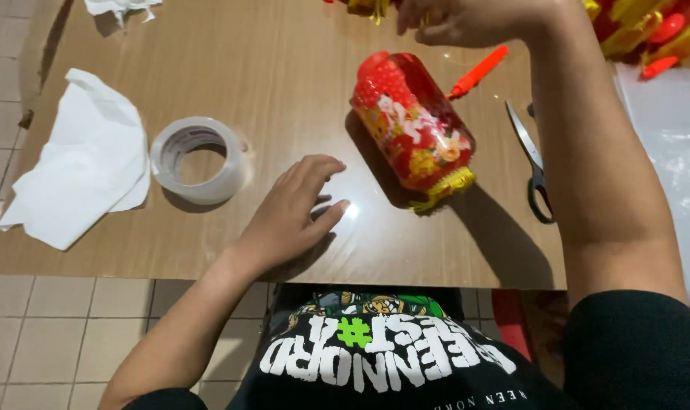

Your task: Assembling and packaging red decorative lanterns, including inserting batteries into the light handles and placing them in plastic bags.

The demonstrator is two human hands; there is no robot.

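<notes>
While the red lantern (412, 125) dangles from the right hand (466, 19), whose fingers seem pinched on its top at twelve o'clock, and the left hand (292, 212) lies spread and empty on the desk (284, 61), the scissors (533, 163) at three o'clock could be knocked by a swing.

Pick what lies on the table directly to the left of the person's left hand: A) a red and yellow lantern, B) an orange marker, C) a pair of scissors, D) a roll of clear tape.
D: the roll of clear tape lies flat on the table between the white paper and the left hand; the scissors, orange marker and lantern are all on its right.
</notes>
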